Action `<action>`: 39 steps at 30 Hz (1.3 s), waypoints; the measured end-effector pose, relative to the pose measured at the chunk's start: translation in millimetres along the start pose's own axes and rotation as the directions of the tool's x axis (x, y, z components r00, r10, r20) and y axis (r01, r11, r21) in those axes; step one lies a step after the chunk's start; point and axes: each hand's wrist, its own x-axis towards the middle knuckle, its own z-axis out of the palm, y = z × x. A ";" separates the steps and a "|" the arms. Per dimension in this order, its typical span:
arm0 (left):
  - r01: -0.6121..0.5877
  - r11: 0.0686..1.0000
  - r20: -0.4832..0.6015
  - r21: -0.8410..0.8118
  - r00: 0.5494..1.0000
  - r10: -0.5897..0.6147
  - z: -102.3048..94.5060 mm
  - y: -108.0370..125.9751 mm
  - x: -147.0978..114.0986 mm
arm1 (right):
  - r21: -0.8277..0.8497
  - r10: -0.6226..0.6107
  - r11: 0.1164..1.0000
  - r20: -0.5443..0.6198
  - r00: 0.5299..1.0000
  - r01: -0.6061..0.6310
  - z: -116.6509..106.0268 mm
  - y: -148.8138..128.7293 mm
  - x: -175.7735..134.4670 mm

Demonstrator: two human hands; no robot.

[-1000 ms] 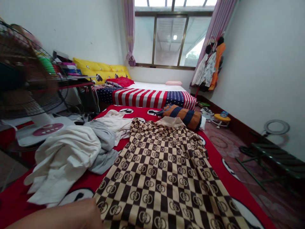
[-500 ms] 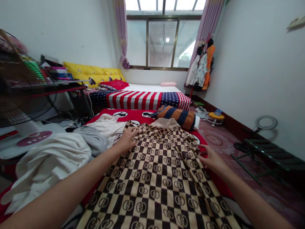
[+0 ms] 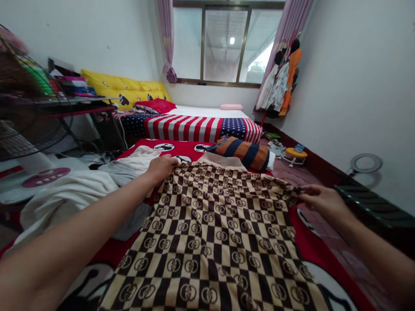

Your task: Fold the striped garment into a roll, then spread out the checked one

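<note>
A brown-and-beige checkered garment [image 3: 214, 224] with a gathered top edge lies spread over a red patterned cover [image 3: 308, 237]. My left hand [image 3: 163, 167] pinches its upper left corner. At the upper right corner, my right hand [image 3: 320, 201] is closed on the cloth, which is pulled taut between both hands. Pale beige fabric [image 3: 222, 161] shows just beyond the gathered edge. Behind it lies a rolled orange and navy striped garment [image 3: 243, 152]. Crumpled white cloth [image 3: 74, 194] and grey cloth [image 3: 121, 170] lie left of my left arm.
A fan [image 3: 29, 112] and a desk [image 3: 84, 111] stand on the left. Ahead is a bed with a flag-striped cover [image 3: 188, 128]. A yellow stool [image 3: 295, 152] and a dark green slatted rack [image 3: 372, 205] stand on the right, with clothes [image 3: 277, 86] hanging behind.
Both hands have taken hold of the garment's top corners. My right hand has moved right and my left hand slightly left, stretching the gathered edge wider. The view has tilted down a little.
</note>
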 end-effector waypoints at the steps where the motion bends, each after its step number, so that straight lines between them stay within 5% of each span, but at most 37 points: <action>1: -0.003 1.000 -0.009 0.010 1.000 0.003 -5.5 -2.4 -2.2 | -0.089 0.024 0.996 -0.025 0.999 -0.026 -7.5 2.2 7.1; 4: -0.048 0.998 -0.044 0.031 0.998 0.049 -11.1 4.8 -7.5 | -0.273 0.024 0.961 -0.095 0.995 -0.049 -8.3 -5.0 21.1; 7: -0.109 0.994 -0.055 0.021 0.992 0.110 -2.1 29.9 -7.0 | -0.310 -0.094 0.950 -0.156 0.983 0.042 20.1 -34.0 25.7; 11: -0.118 0.990 0.001 -0.081 0.993 0.119 19.2 67.3 2.1 | -0.161 -0.201 0.967 0.008 0.980 0.199 74.2 -83.1 28.4; 16: 0.065 0.971 0.059 -0.228 0.997 -0.053 47.4 84.1 17.1 | -0.060 -0.115 0.990 0.176 0.978 0.127 120.5 -104.2 34.3; 21: 0.112 0.933 0.068 -0.342 0.993 -0.094 53.3 72.8 43.3 | 0.084 -0.049 0.996 0.287 0.957 0.025 120.4 -107.1 51.3; 27: 0.140 0.894 -0.097 -0.425 0.975 -0.199 37.1 79.2 71.7 | 0.332 -0.127 0.941 0.178 0.976 0.062 113.6 -133.1 77.8; 30: 0.088 0.900 -0.054 -0.427 0.991 -0.123 42.0 94.1 54.8 | 0.319 -0.289 0.917 0.124 0.949 0.237 122.9 -136.5 55.1; 35: -0.193 0.910 0.071 -0.367 0.970 0.234 53.3 87.7 -13.1 | 0.002 -0.564 0.807 0.300 0.769 0.591 120.4 -101.5 -5.5; 37: -0.226 0.932 0.131 -0.285 0.954 0.271 56.0 69.3 -36.8 | -0.171 -0.505 0.785 0.380 0.775 0.595 110.7 -70.3 -13.6; 39: -0.198 0.957 0.173 -0.213 0.956 0.237 57.8 50.3 -50.7 | -0.350 -0.376 0.789 0.375 0.847 0.505 100.9 -39.4 -10.7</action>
